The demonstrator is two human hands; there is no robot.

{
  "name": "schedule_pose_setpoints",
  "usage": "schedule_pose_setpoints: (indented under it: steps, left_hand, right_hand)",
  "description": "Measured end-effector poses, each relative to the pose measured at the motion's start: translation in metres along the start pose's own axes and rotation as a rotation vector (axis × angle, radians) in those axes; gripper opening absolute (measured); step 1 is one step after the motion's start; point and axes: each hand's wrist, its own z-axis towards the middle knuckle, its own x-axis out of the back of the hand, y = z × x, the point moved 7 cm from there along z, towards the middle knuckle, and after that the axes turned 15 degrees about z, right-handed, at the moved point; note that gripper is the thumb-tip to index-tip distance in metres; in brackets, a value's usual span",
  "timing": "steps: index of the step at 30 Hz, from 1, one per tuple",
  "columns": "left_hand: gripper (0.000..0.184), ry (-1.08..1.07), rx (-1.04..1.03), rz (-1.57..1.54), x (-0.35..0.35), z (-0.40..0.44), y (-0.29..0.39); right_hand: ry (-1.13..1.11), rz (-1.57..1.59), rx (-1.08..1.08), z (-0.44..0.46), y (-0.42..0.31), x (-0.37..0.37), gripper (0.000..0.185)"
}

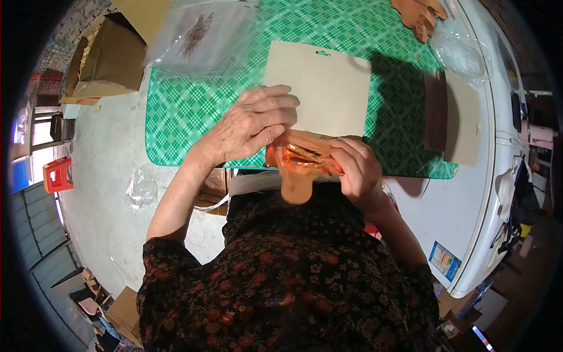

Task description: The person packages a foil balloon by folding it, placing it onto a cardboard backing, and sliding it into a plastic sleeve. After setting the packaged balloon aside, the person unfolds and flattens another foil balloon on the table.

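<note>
A shiny orange, foil-like piece with a rounded brown tab [297, 189] hangs at the table's near edge, in front of my body. My right hand [359, 170] pinches its right end between thumb and fingers. At its upper left corner my left hand [252, 122] is closed, thumb and fingertips together on that corner; the exact grip is partly hidden. Just beyond lies a flat beige card [319, 88] with a hanger slot in its far edge. The fingers of my left hand overlap this card's left side.
A green checked cloth [187, 126] covers the table. Clear plastic bags [202, 38] lie at the far left. Brown pieces [419, 17] and crumpled plastic [460, 53] are at the far right, above another beige card [462, 117]. Cardboard boxes [111, 58] and a red stool [57, 175] stand left.
</note>
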Motion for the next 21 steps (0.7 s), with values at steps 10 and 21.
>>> schedule_pose_setpoints:
  steps: [10, 21]
  left_hand:
    - [0.05, -0.053, -0.056, -0.114, 0.006, -0.003, -0.007]
    - [0.028, 0.134, 0.18, -0.1, -0.002, 0.006, -0.005]
  right_hand:
    - [0.077, 0.219, -0.525, 0.024, 0.027, 0.016, 0.01]
    - [0.006, 0.401, -0.669, 0.032, 0.052, 0.016, 0.021]
